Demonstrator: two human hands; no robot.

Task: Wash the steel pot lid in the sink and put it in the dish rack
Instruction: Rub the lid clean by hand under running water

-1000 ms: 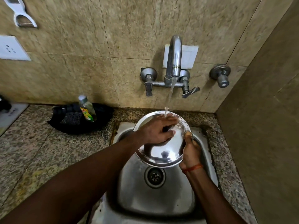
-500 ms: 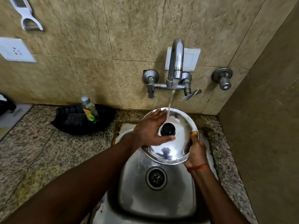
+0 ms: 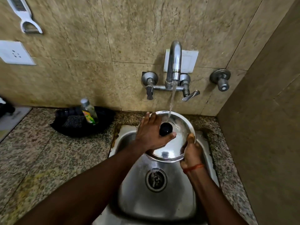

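The round steel pot lid (image 3: 174,146) with a black knob (image 3: 165,129) is held tilted above the steel sink (image 3: 155,200), under the running tap (image 3: 174,62). Water falls onto the lid's top near the knob. My right hand (image 3: 191,151) grips the lid's right rim, thumb on top. My left hand (image 3: 151,133) lies flat on the lid's left side, fingers spread beside the knob, not closed around anything. No dish rack is in view.
A black tray (image 3: 65,127) with a scrub pad and a dish-soap bottle (image 3: 89,112) stands on the granite counter (image 3: 40,156) left of the sink. Tiled walls close in behind and on the right. A wall socket (image 3: 14,52) and a white hanging tool (image 3: 24,15) are at upper left.
My left hand slid from covering the knob to the lid's left side, so the knob now shows. The lid shifted slightly up under the stream.
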